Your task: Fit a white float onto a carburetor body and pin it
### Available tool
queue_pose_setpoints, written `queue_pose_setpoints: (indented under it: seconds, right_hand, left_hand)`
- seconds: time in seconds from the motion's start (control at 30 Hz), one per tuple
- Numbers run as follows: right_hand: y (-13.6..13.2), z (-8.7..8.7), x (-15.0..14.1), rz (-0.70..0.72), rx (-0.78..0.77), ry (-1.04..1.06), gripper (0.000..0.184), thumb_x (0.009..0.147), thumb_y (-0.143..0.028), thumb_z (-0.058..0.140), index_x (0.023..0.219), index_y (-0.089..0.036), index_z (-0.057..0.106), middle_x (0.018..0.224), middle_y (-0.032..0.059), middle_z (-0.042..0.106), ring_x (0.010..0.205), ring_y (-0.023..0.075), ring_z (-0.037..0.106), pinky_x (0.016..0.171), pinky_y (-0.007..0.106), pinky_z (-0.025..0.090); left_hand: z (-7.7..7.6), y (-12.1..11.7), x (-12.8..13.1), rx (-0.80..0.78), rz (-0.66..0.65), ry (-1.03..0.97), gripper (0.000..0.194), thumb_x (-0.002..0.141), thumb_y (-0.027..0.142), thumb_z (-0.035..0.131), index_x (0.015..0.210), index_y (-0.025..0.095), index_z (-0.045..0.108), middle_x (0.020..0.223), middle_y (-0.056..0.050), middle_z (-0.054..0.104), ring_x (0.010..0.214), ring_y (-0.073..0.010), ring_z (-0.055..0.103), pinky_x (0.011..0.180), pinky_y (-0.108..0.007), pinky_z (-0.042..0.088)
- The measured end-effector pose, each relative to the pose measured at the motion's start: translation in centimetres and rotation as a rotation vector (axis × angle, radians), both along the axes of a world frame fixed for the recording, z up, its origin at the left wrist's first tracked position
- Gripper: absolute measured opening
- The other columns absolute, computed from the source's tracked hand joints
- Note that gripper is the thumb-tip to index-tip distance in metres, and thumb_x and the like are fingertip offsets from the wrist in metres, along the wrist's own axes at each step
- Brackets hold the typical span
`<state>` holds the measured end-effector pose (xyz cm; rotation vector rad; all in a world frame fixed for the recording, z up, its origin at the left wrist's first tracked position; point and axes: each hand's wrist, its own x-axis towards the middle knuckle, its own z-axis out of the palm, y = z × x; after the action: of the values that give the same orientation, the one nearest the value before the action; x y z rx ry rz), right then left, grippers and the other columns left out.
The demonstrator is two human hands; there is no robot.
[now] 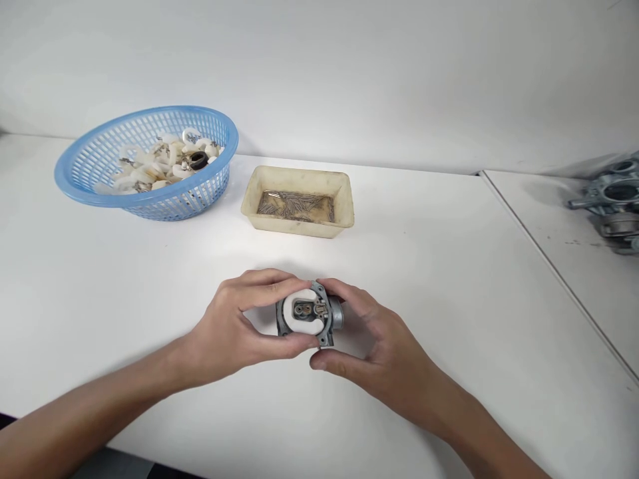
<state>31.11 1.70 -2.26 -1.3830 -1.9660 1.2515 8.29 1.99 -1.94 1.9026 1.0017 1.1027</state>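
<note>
A grey metal carburetor body point(328, 336) is at the front middle of the white table, its open side facing up. A white U-shaped float point(305, 326) lies in it, around the brass-coloured jets in the middle. My left hand point(239, 322) grips the body from the left, fingers along the far edge and thumb along the near edge. From the right, my right hand point(382, 342) reaches around the round outlet, its fingertips at the far corner. The right thumb is by the near corner, where a tiny thin piece shows that I cannot make out clearly.
A blue plastic basket point(144, 118) at the back left holds many white floats and a black ring. Beside it, a cream tray point(299, 229) contains thin metal pins. More metal carburetor bodies point(619, 206) lie at the far right, beyond a seam in the tabletop.
</note>
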Motion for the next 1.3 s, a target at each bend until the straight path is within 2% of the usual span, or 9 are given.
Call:
queue_pose_setpoints:
  seconds: [0.17,0.33,0.53,0.77,0.97,1.3]
  right_hand:
    - [0.09,0.04,0.28,0.029,0.012,-0.001,0.072,0.082,-0.060,0.075,0.147,-0.045,0.047,0.144,0.0011,0.057,0.128,0.0306,0.058,0.109,0.054,0.050]
    - [0.01,0.18,0.08,0.002,0.016,-0.007,0.070,0.083,-0.058,0.074,0.145,-0.041,0.049,0.142,0.0029,0.058,0.127,0.0307,0.059,0.110,0.055,0.049]
    - [-0.07,0.59,-0.37,-0.015,0.039,0.019,0.064,0.082,-0.050,0.078,0.139,-0.038,0.054,0.133,0.0023,0.064,0.117,0.0268,0.064,0.107,0.049,0.052]
    - [-0.05,0.45,-0.29,0.009,0.093,0.027,0.061,0.083,-0.049,0.077,0.139,-0.040,0.053,0.132,0.0001,0.064,0.116,0.0237,0.064,0.105,0.043,0.054]
    - [-0.02,0.36,-0.13,0.024,0.117,0.016,0.059,0.086,-0.052,0.075,0.139,-0.044,0.051,0.133,-0.0017,0.064,0.118,0.0230,0.064,0.104,0.042,0.054]
    - [-0.03,0.30,-0.09,0.035,0.103,0.006,0.061,0.087,-0.052,0.073,0.142,-0.044,0.048,0.140,-0.0002,0.060,0.118,0.0237,0.063,0.103,0.043,0.055]
  left_hand:
    - [-0.03,-0.04,0.04,-0.038,0.005,-0.024,0.044,0.074,0.025,0.087,0.116,0.025,0.075,0.113,0.000,0.075,0.102,-0.0129,0.071,0.091,-0.018,0.053]
    - [0.04,-0.11,0.00,-0.099,0.012,-0.072,0.046,0.071,0.021,0.089,0.115,0.029,0.076,0.112,0.002,0.076,0.103,-0.0123,0.071,0.093,-0.017,0.054]
    - [0.12,-0.15,-0.13,-0.152,0.002,-0.088,0.050,0.069,0.014,0.089,0.113,0.033,0.077,0.113,0.005,0.076,0.105,-0.0122,0.071,0.095,-0.017,0.054]
    - [0.14,0.10,-0.12,-0.116,-0.076,-0.060,0.050,0.077,0.019,0.084,0.124,0.028,0.071,0.115,0.002,0.072,0.105,-0.0109,0.068,0.095,-0.017,0.052]
    - [0.24,0.11,-0.15,-0.114,-0.080,-0.047,0.046,0.078,0.020,0.083,0.123,0.023,0.071,0.113,0.000,0.072,0.102,-0.0107,0.067,0.093,-0.016,0.052]
    - [0.29,0.02,-0.22,-0.122,-0.090,-0.038,0.048,0.079,0.021,0.082,0.125,0.030,0.070,0.114,0.002,0.071,0.103,-0.0109,0.067,0.093,-0.018,0.051]
